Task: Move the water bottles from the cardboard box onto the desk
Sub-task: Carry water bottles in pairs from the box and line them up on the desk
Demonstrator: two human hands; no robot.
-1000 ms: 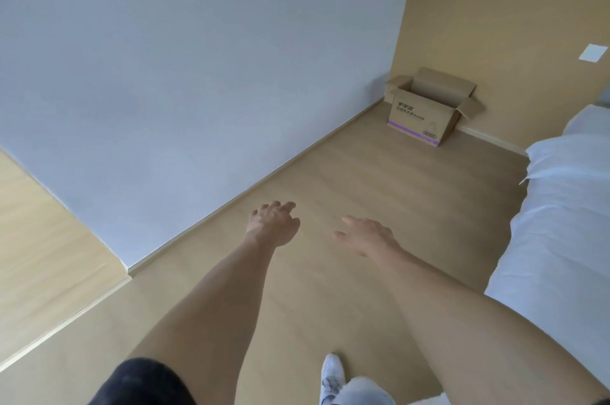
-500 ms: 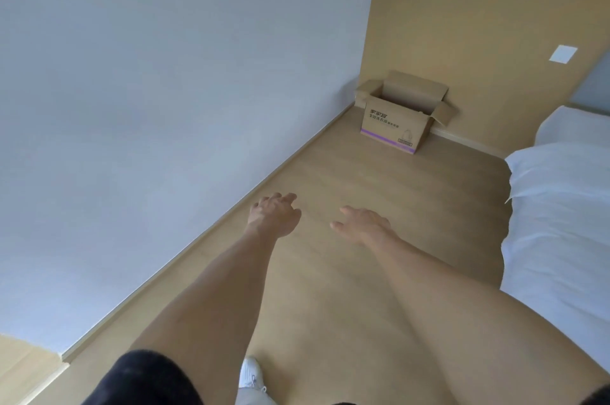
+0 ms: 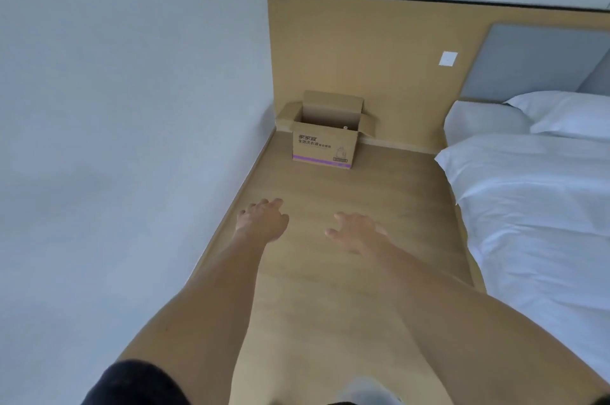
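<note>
An open cardboard box (image 3: 323, 147) with printed text and a purple stripe stands on the wooden floor in the far corner, its flaps up. A small white bottle cap (image 3: 345, 127) peeks over its front rim; the rest of its contents is hidden. My left hand (image 3: 264, 221) and my right hand (image 3: 358, 231) reach forward over the floor, well short of the box, fingers spread and relaxed, holding nothing. The desk is out of view.
A white wall (image 3: 132, 107) runs along the left. A bed with white sheets (image 3: 544, 206) and pillows fills the right side. A wooden panel (image 3: 363, 57) with a white switch stands behind the box. A strip of wooden floor (image 3: 330, 272) leads toward the box.
The view has turned left and moved forward, so the box now sits nearer and more central. The desk corner at lower left has dropped out of view. Both hands stay open and outstretched.
</note>
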